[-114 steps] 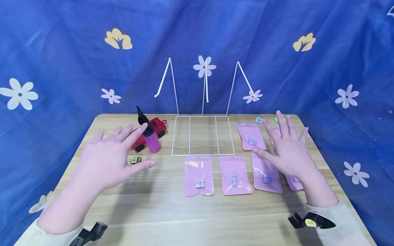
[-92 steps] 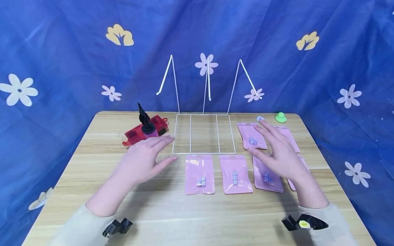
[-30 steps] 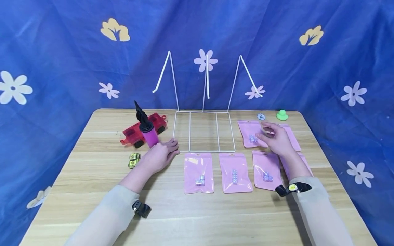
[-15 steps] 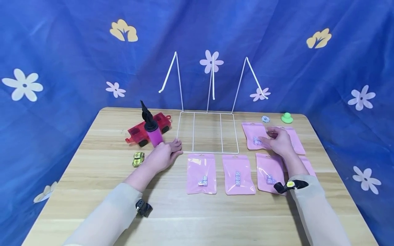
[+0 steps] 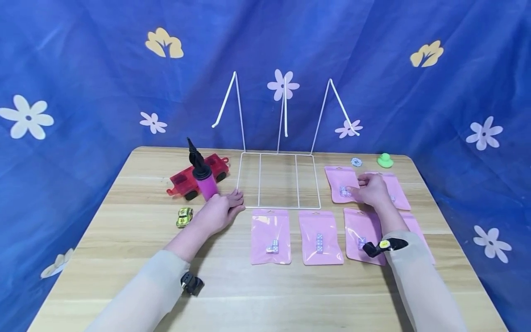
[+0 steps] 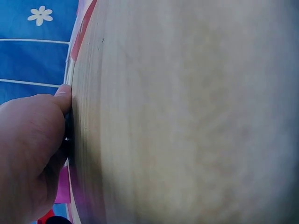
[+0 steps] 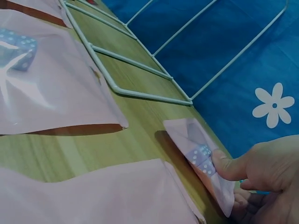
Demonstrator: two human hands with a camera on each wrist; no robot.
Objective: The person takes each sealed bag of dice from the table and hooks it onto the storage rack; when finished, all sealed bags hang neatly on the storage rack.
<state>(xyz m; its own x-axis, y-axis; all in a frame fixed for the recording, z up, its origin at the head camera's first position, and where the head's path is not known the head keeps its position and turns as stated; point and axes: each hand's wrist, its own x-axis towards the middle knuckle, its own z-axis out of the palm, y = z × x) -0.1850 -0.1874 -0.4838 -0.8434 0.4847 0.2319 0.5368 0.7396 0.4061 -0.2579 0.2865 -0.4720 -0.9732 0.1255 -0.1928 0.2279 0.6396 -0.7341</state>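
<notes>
A white wire rack (image 5: 289, 208) with three upright hooks stands at the back centre. At its front left corner, my left hand (image 5: 215, 214) grips the frame, with the thumb (image 6: 64, 95) at the wire. Several pink zip pouches with dice lie on the right. My right hand (image 5: 373, 191) pinches the right side of the back pouch (image 5: 338, 177) nearest the rack. In the right wrist view, the thumb presses on this pouch (image 7: 187, 130) by its dice (image 7: 202, 158), and the pouch is tilted up; the fingers behind are partly hidden.
Beside my left hand stand a purple pump (image 5: 206, 184) with a black nozzle and a red toy wagon (image 5: 182, 180). A yellow-green toy car (image 5: 184, 217) is nearer the front. A green rubber duck (image 5: 385, 160) and a blue-white chip (image 5: 356, 162) lie at the back right.
Both hands were hovering with spread fingers. The left came in and down to the rack's corner, uncovering the toy car. The right lowered onto the back pouch and took hold of its side.
</notes>
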